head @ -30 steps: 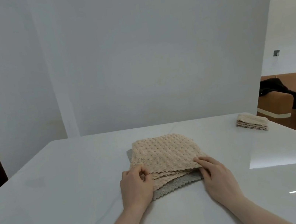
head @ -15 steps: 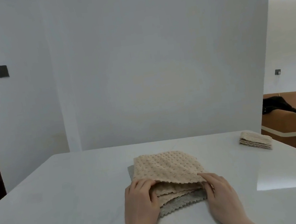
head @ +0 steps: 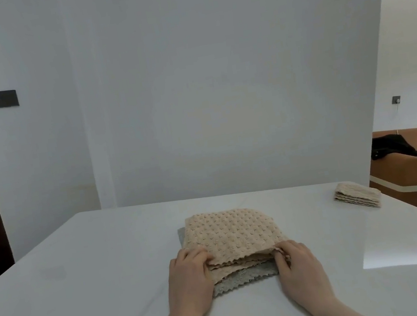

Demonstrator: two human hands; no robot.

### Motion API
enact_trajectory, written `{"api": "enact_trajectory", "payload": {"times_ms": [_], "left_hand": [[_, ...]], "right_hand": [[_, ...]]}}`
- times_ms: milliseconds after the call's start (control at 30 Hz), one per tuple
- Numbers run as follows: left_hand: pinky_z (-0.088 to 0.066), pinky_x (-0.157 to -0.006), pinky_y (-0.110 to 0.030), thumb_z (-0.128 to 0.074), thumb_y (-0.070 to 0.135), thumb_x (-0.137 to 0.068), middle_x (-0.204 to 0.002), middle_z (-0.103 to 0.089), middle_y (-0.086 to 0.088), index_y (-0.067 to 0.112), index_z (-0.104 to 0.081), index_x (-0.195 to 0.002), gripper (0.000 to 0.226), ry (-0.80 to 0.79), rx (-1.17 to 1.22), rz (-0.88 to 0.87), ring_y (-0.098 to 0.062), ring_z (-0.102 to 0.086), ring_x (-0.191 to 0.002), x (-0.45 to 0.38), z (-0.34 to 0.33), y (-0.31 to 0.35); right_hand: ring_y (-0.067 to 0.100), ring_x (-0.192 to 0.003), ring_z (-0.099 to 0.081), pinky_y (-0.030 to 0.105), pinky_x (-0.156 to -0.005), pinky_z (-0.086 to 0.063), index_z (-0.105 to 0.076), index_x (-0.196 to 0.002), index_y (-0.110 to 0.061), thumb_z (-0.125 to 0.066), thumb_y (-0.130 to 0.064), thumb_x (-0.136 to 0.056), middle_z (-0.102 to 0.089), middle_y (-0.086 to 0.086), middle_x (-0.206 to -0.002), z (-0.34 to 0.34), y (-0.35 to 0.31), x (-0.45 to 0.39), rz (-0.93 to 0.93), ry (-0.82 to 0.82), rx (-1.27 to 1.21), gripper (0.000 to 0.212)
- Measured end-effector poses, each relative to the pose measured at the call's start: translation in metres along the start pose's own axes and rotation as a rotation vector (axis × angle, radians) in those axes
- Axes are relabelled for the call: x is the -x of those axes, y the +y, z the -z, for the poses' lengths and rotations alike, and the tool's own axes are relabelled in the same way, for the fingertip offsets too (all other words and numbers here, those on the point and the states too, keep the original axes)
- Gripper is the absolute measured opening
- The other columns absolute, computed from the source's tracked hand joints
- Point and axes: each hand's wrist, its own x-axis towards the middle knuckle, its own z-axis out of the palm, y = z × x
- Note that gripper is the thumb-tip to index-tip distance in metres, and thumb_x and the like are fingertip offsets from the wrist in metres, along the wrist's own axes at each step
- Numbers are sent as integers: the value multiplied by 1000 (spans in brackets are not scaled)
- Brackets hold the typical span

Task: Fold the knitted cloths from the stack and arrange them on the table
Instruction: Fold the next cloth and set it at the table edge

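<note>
A stack of bumpy beige knitted cloths (head: 230,236) lies in the middle of the smooth white surface (head: 85,286), close to the person, with a grey knitted cloth with a zigzag edge (head: 244,279) at the bottom. The left hand (head: 190,281) rests at the near left corner with its fingers curled onto the top layers, and its grip looks like it is pinching the top cloth's edge. The right hand (head: 298,266) sits at the near right corner, and its grip pinches the cloth edge between thumb and fingers. The step in hand seems to be picking up just the top cloth. To do it well, each grip should hold only one layer, because the edges lie very close together. Lifting both corners slowly and evenly should keep the lower cloths from sliding. A small folded pile of beige cloths (head: 357,198) waits far off at the right corner, so the new one probably goes near it.
</note>
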Motion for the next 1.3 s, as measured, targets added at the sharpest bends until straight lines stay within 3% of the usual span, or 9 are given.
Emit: {"api": "enact_trajectory", "payload": {"times_ms": [133,200,333,433,567,767,1000,1233,1300], "left_hand": [[-37,-90,-26,-45,10,-86,-88,-53,23,38,-44,-83,28,-71,43,20,-4,-47,-94,1,5,7],[-37,-100,-26,-45,12,-87,-99,-58,26,36,-49,-82,25,-99,51,2,2,-49,-108,0,2,4],[-23,-110,-20,-44,22,-99,-126,-54,33,35,-71,-103,31,-106,26,-5,5,-44,-125,0,-1,3],[-27,-110,-22,-38,25,-98,-130,-59,25,33,-67,-124,40,-75,-13,5,-1,-47,-126,0,1,5],[-28,-117,-30,-35,32,-97,-153,-43,18,28,-54,-143,50,-69,-53,16,-6,-34,-139,1,0,4],[-20,-123,-34,-35,37,-98,-164,-23,16,29,-51,-142,47,-171,-129,41,-11,-16,-149,-1,-4,3],[-29,-120,-35,-36,31,-97,-163,-25,12,25,-36,-153,57,-150,-99,72,-13,-23,-145,1,-1,6],[-18,-124,-30,-37,22,-95,-169,5,12,22,-40,-141,47,-174,-118,13,-13,-13,-151,1,14,21],[-13,-126,-31,-37,20,-93,-169,6,11,21,-39,-144,51,-169,-124,-1,-13,-6,-153,-10,27,31]], "right_hand": [[6,-89,-60,29,-77,-47,-64,-104,-35,-52,-23,-101,-64,-23,-98,5,-2,1,-8,46,-102,17],[8,-86,-62,32,-76,-49,-64,-105,-36,-52,-19,-101,-67,-22,-96,7,-1,1,-13,68,-138,21],[9,-78,-63,35,-71,-51,-63,-98,-37,-53,-20,-100,-69,-20,-84,6,1,0,-32,75,-169,19],[7,-75,-61,35,-70,-51,-61,-94,-36,-52,-27,-100,-68,-18,-82,3,3,0,-33,54,-158,15],[6,-78,-61,34,-70,-50,-60,-93,-36,-51,-32,-102,-68,-18,-86,4,2,1,-17,46,-146,14],[6,-80,-62,37,-72,-51,-59,-94,-36,-50,-32,-102,-67,-19,-88,5,2,1,-28,42,-139,13],[2,-81,-63,33,-74,-51,-63,-99,-38,-54,-30,-100,-68,-23,-90,8,-2,2,-64,43,-159,12],[-10,-83,-60,15,-69,-43,-61,-91,-43,-58,-16,-96,-66,-30,-91,20,-13,6,-78,31,-208,28],[-5,-87,-62,20,-73,-46,-63,-92,-43,-58,-14,-95,-68,-26,-93,28,-17,0,-78,33,-211,30]]}}
